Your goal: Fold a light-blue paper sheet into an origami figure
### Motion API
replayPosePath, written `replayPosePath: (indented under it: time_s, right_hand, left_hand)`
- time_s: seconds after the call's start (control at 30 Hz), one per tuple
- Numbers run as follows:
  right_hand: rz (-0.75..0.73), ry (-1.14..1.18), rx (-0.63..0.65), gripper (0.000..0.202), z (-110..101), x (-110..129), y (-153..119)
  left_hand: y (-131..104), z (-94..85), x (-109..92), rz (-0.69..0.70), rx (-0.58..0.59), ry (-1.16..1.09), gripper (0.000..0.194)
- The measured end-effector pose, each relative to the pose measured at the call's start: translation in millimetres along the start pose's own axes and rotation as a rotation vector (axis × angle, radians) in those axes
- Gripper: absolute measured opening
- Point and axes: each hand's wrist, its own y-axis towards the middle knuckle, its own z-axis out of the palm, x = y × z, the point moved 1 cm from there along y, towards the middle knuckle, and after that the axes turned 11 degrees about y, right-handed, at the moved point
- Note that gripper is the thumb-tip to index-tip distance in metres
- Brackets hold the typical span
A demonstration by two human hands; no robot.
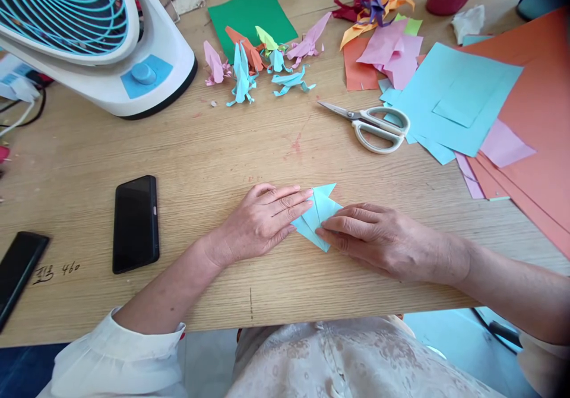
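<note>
Head view: folded paper (324,206) lies partly beneath left fingers (288,202) and right fingers (350,226).

handwritten "460" (71,268) stands on the wooden table (200,142).

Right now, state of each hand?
Left hand: open, fingers extended, resting on the folded light-blue paper.
Right hand: fingers bent, touching the paper's right side; whether it pinches cannot be told.
</note>
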Motion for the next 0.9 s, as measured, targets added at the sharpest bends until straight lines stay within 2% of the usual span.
replayPosePath:
  time_s: [0.9]
  right_hand:
    - [0.003,0.009,-0.002,0.034,-2.4,-0.2,1.9]
  left_hand:
    - [0.6,-2.6,-2.5,0.009,0.029,0.002,0.045]
